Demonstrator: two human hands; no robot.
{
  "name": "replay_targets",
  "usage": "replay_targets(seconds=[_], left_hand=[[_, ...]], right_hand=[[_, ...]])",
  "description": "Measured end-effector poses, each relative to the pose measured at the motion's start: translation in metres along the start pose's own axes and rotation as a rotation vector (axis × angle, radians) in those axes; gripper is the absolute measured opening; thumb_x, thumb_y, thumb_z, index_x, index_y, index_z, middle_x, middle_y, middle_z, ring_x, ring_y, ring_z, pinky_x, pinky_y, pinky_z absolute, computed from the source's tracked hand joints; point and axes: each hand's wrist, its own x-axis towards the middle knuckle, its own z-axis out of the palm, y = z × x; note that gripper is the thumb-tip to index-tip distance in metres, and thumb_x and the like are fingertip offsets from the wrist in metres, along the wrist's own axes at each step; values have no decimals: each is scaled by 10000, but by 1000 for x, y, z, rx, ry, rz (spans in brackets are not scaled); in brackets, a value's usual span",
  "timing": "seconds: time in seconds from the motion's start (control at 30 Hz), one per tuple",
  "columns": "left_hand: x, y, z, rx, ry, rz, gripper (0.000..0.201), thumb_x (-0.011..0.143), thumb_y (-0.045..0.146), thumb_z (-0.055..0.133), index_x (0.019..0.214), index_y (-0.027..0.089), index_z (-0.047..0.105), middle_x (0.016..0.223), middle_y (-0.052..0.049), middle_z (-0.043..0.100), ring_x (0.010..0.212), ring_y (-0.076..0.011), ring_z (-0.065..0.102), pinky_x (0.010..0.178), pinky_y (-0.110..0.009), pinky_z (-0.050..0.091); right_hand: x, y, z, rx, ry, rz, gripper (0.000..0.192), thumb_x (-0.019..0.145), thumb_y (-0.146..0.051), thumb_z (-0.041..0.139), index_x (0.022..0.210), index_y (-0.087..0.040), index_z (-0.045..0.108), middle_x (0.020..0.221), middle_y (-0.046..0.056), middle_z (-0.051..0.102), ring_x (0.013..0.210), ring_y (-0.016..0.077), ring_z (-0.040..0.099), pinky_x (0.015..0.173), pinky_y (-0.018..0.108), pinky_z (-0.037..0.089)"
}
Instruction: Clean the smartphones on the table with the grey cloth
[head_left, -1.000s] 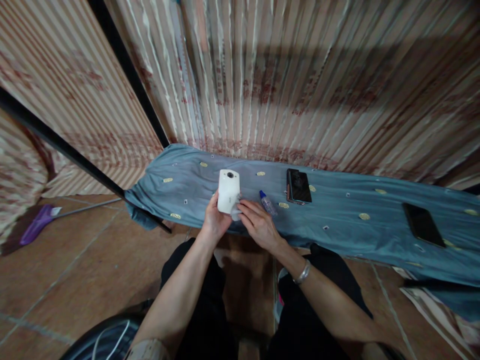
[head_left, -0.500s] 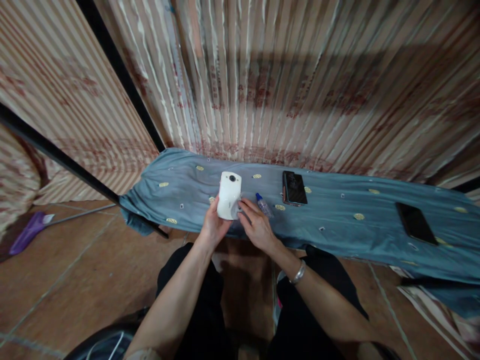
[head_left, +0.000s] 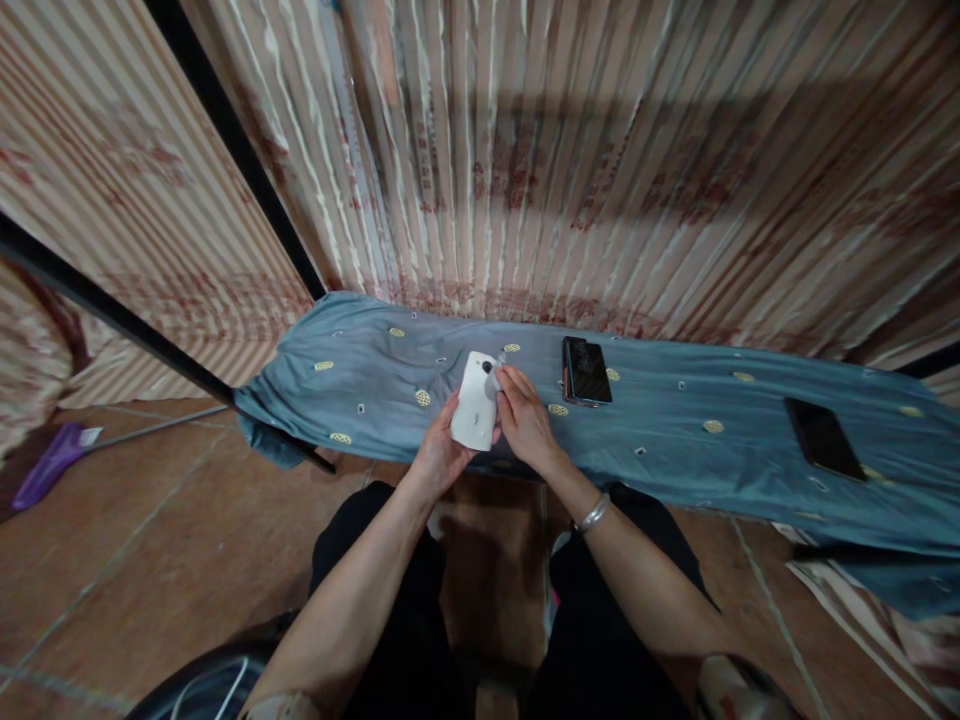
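Note:
A white phone [head_left: 472, 410] is tilted with its back and dark camera lens facing up, over the front half of the cloth-covered surface [head_left: 390, 385]. My left hand [head_left: 440, 450] grips it along the left and lower edge. Close against the upper right side, by the lens, my right hand [head_left: 525, 415] has its fingers pinched on a small pale, thin scrap [head_left: 502, 357], whose kind is too small to tell. The blue-capped bottle seen earlier is hidden behind my right hand.
A stack of dark phones [head_left: 589, 372] lies right of my hands, and another black phone [head_left: 825, 438] farther right. Striped curtains [head_left: 487, 200] hang behind. Black poles [head_left: 232, 150] rise at the left. A purple-headed tool [head_left: 52, 465] rests on the tiled floor.
The white phone has moved slightly right and tilted clockwise. My right hand has gone from its lower right part up to the lens, now covering the blue-capped bottle.

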Motion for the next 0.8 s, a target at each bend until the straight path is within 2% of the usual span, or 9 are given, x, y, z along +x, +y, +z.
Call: replay_targets(seconds=[0.1, 0.27, 0.43, 0.53, 0.67, 0.8], left_hand=[[-4, -3, 2, 3, -30, -21, 429, 1042, 268, 503, 1466, 228, 553, 960, -57, 807, 750, -209, 767, 840, -421, 644], [-7, -10, 3, 35, -22, -45, 308, 1045, 245, 490, 1313, 197, 634, 912, -50, 788, 704, -189, 744, 699, -351, 647], [-5, -14, 1, 93, -31, -4, 304, 1032, 268, 536, 1299, 201, 664, 950, -58, 797, 750, -194, 754, 767, -372, 664], [-4, -14, 1, 116, -31, 9, 376, 1075, 376, 455, 1315, 188, 676, 1016, -96, 813, 847, -218, 780, 783, -359, 663], [-3, -12, 1, 116, -35, 5, 503, 1081, 506, 392, 1342, 199, 693, 1100, -125, 821, 1015, -281, 788, 854, -401, 656], [0, -9, 2, 78, 0, 17, 569, 1087, 536, 347, 1320, 169, 713, 1108, -128, 824, 1101, -283, 778, 953, -391, 625]], right_hand=[[2, 2, -3, 33, -11, 15, 531, 1107, -365, 312, 1564, -192, 521, 1620, 142, 535, 1533, 263, 471, 1307, 529, 355], [7, -1, -8, 56, -19, -6, 544, 1094, -311, 311, 1591, -170, 482, 1647, 149, 502, 1561, 261, 433, 1328, 535, 316], [10, -4, -8, 58, -39, -58, 552, 1074, -247, 334, 1609, -206, 462, 1654, 119, 499, 1576, 253, 410, 1334, 549, 308], [9, -7, -9, 47, -55, -99, 557, 1069, -224, 334, 1609, -191, 466, 1666, 133, 479, 1587, 258, 393, 1334, 555, 303], [4, -17, -10, 43, -109, -165, 569, 1056, -178, 339, 1607, -216, 477, 1664, 118, 486, 1598, 249, 372, 1324, 551, 329], [-7, -31, -5, 57, -164, -248, 587, 1032, -126, 346, 1598, -183, 492, 1654, 141, 496, 1598, 258, 371, 1316, 544, 351]])
